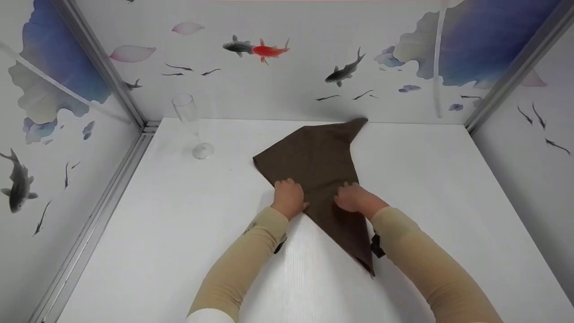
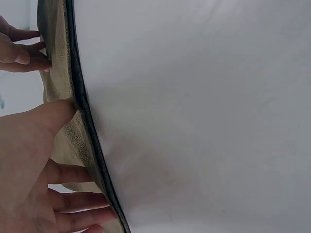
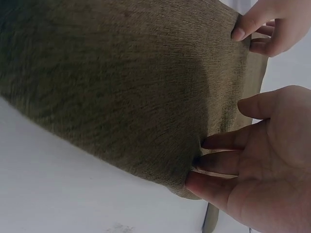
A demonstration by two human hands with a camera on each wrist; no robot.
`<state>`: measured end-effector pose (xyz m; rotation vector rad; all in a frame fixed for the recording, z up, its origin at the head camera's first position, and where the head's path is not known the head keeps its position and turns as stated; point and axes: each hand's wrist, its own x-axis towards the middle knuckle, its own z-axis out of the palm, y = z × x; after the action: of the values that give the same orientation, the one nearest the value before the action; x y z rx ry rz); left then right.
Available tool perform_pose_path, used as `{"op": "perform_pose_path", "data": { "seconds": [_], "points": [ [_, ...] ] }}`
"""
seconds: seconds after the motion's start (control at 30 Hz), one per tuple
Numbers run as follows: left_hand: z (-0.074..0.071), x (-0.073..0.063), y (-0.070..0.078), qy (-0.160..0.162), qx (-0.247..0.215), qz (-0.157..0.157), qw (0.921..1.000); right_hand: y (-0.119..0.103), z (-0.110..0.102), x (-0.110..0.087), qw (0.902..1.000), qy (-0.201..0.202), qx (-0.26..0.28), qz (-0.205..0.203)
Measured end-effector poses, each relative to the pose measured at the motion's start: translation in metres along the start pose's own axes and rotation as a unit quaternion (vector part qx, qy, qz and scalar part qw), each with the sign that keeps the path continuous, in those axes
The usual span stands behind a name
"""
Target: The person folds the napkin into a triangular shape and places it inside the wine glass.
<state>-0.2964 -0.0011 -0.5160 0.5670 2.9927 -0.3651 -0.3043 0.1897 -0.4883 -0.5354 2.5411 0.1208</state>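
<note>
Tan sleeves (image 1: pixel 242 264) extend over the counter (image 1: pixel 143 233), left grip (image 1: pixel 288 197) and right grip (image 1: pixel 357 199) spread against the brown cloth (image 1: pixel 318 154) lying there. Folding or smoothing seems in hand; the next move probably calls for squaring the cloth.

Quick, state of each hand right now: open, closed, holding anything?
Left hand: open, touching the brown cloth at its edge.
Right hand: open, touching the same cloth, not gripping it.

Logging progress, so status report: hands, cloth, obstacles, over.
Left hand and right hand touching brown cloth. Cloth lies on table, near end pointed. Glass stands far left, apart.
</note>
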Motion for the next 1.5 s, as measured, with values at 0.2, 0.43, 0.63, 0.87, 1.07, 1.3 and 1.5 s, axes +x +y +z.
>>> {"op": "perform_pose_path", "data": {
  "seconds": [0.2, 0.43, 0.63, 0.87, 1.07, 1.3, 1.5],
  "points": [
    [0.003, -0.003, -0.002, 0.003, -0.010, 0.007, 0.9999, 0.003, -0.001, 0.004, 0.9996, 0.000, 0.024, 0.017],
    [0.001, -0.007, -0.003, -0.015, -0.037, 0.006, 0.9992, 0.004, -0.002, 0.005, 0.9983, 0.012, 0.049, 0.029],
    [0.000, -0.010, -0.003, 0.003, -0.052, 0.014, 0.9985, 0.001, -0.001, 0.004, 0.9950, 0.023, 0.081, 0.053],
    [-0.001, -0.011, -0.003, 0.012, -0.070, 0.020, 0.9973, -0.002, 0.001, 0.007, 0.9914, 0.041, 0.103, 0.069],
    [-0.003, -0.013, -0.002, 0.018, -0.063, 0.030, 0.9974, -0.005, 0.002, 0.012, 0.9858, 0.047, 0.128, 0.097],
    [-0.005, -0.018, 0.002, 0.031, -0.051, 0.041, 0.9974, -0.006, 0.005, 0.018, 0.9806, 0.055, 0.149, 0.115],
    [-0.003, -0.019, 0.006, 0.046, -0.040, 0.055, 0.9966, -0.004, 0.004, 0.022, 0.9759, 0.045, 0.166, 0.134]
  ]
}}
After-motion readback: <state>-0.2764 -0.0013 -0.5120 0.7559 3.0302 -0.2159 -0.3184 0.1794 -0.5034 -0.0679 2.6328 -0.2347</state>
